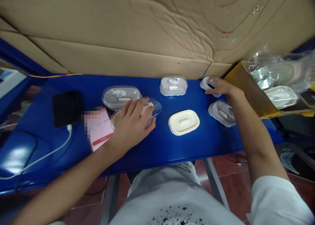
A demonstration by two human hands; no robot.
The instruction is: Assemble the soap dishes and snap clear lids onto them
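My left hand (134,120) lies over a clear plastic cover (157,107) with a round label, its fingers curved down onto it; a second clear piece shows under the palm. Just behind stands an oval clear cover (114,95) with a label and a pale slot. At the back right, my right hand (220,86) has its thumb and fingers around a small clear plastic cover (206,83), partly hidden by the hand. Below that wrist sits another labelled cover (221,112). Between my hands lie a cream oval lid (184,122) and, farther back, a clear cover (173,86).
A cardboard box (242,87) with plastic-wrapped pieces stands at the right. On the left of the blue table (157,149) are a black device (66,108) on a white cable and a phone with a lit pink screen (99,128). Cardboard lines the back.
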